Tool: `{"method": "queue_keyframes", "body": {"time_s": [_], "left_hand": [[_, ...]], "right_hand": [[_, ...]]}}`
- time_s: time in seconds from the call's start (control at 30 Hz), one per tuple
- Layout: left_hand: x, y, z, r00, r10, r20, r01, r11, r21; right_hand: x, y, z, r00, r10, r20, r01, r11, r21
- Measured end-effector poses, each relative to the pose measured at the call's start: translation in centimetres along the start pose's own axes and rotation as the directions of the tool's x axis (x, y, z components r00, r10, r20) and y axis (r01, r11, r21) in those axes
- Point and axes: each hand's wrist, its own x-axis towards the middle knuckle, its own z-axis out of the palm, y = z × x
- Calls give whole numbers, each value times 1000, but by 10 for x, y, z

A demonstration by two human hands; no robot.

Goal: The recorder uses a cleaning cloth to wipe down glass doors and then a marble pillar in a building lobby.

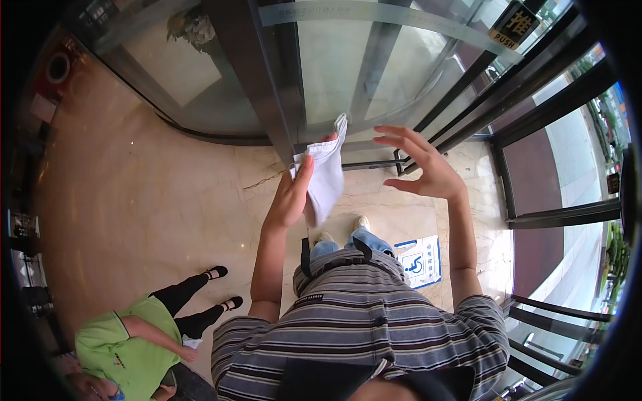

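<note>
A folded white cloth (326, 173) is gripped in my left hand (291, 198), thumb across its near side and fingers mostly hidden behind it. Its lower end hangs loose and looks slightly blurred. To the right, my right hand (426, 165) is raised with fingers spread and thumb apart, holding nothing. It does not touch the cloth. Beyond both hands stands a glass door panel (331, 65) in a dark metal frame (256, 75). A low metal bar (373, 164) runs behind the hands near the floor.
A person in a green shirt (145, 336) stands at lower left, a white item (192, 343) in one hand. On the marble floor (150, 200) by my feet lies a wheelchair-symbol sign (419, 263). A push sign (514, 25) marks the glass at upper right. Dark-framed glass (556, 215) borders the right.
</note>
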Motion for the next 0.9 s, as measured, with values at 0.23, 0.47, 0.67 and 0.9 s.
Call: {"method": "queue_keyframes", "body": {"time_s": [0.23, 0.47, 0.67, 0.9], "left_hand": [[-2, 2, -7, 994, 28, -110, -89, 792, -604], [-16, 9, -3, 980, 84, -178, -190, 646, -740], [-73, -8, -8, 954, -224, -199, 151, 934, -323], [-135, 17, 3, 934, -46, -354, 95, 988, 122]], "right_hand": [[12, -23, 66, 970, 137, -202, -72, 952, 297], [10, -20, 87, 817, 535, 214, -443, 347, 826], [-10, -14, 91, 859, 327, 393, -481, 254, 839], [-15, -54, 116, 861, 244, 447, -509, 373, 776]]}}
